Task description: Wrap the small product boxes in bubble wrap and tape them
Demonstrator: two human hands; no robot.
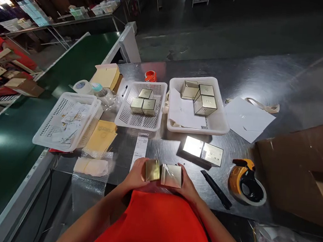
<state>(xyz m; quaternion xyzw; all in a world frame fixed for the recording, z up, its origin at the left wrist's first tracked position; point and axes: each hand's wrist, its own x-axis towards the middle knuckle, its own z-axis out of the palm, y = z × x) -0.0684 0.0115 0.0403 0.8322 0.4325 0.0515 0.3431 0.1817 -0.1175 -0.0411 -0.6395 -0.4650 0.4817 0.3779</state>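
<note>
My left hand (136, 175) is closed round a small gold box (152, 170) at the front edge of the metal table. Close beside it, my right hand (187, 184) grips a paler gold box (171, 176) from its right side. A narrow gap shows between the two boxes. Just beyond my left hand lies a printed label strip (140, 149). Two more shiny gold boxes (203, 151) lie side by side past my right hand. A black box cutter (216, 189) rests to the right of that hand.
Three gold boxes stand in a white perforated basket (118, 123); three more share a white tray (197, 131) with papers. An orange tape dispenser (247, 183) and a cardboard carton (294, 168) are at right. Left are yellow envelopes (100, 135), another basket (41, 139) and a green conveyor (7, 157).
</note>
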